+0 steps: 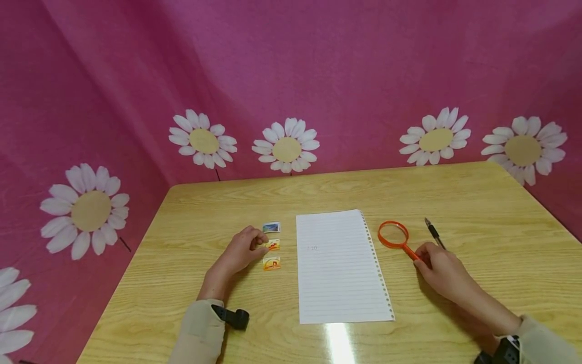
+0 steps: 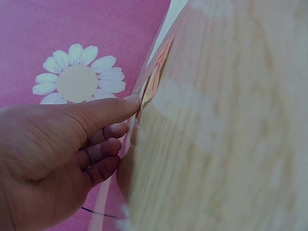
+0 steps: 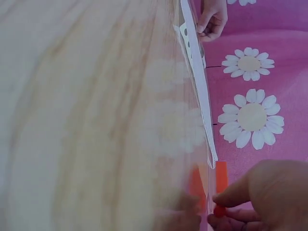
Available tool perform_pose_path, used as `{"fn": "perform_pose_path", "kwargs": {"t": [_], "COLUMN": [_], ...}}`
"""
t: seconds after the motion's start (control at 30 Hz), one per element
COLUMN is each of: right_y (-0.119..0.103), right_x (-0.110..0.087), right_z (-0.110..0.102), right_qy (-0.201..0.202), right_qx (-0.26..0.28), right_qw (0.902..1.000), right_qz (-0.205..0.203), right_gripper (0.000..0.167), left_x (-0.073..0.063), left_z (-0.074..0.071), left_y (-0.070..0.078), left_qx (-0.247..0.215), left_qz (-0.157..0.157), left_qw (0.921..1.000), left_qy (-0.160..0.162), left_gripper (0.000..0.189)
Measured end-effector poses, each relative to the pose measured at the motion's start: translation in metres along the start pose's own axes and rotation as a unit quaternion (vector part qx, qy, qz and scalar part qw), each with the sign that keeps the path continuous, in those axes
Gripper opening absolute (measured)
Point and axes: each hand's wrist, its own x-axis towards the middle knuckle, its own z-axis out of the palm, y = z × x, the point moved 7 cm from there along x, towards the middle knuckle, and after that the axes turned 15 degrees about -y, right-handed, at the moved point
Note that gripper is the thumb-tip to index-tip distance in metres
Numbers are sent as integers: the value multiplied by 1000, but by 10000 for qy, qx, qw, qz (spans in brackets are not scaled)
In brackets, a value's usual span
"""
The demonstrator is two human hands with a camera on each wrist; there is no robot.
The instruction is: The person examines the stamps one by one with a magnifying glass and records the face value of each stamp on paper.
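Observation:
My left hand [image 1: 240, 251] pinches at the left edge of a small yellow-and-red stamp [image 1: 274, 244], thumb and forefinger tips on it. In the left wrist view this stamp [image 2: 157, 73] shows nearly edge-on, with a toothed border, beyond the thumb tip. Above it in the column is a blue stamp [image 1: 271, 227], and below it another yellow stamp [image 1: 272, 263]. My right hand [image 1: 445, 268] grips the end of the orange-red handle of a magnifying glass [image 1: 408, 251], whose round lens points away to the left. The right wrist view shows the thumb and fingers on that handle [image 3: 221, 177].
A lined sheet of paper [image 1: 341, 283] with punched holes and faint handwriting lies between my hands. A black pen [image 1: 434, 232] lies beyond the right hand. The wooden table [image 1: 236, 197] meets a pink curtain [image 1: 345, 81] with daisies at the back and left.

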Motion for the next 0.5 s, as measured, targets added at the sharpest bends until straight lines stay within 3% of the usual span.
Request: {"fn": "perform_pose_path", "kwargs": {"t": [0.2, 0.5], "right_y": [-6, -17], "right_x": [-3, -4], "right_z": [-8, -13], "right_qy": [744, 1111], "right_qx": [-192, -350], "right_qw": [9962, 9876], "right_qz": [-400, -1055], "right_gripper": [17, 26], "left_x": [0, 0], "left_z": [0, 0], "left_y": [-1, -3], "left_qx": [-54, -112], "left_qz": [-40, 77], "left_qw": [10000, 9999], "left_qy": [9, -10], "left_gripper": [17, 17]}}
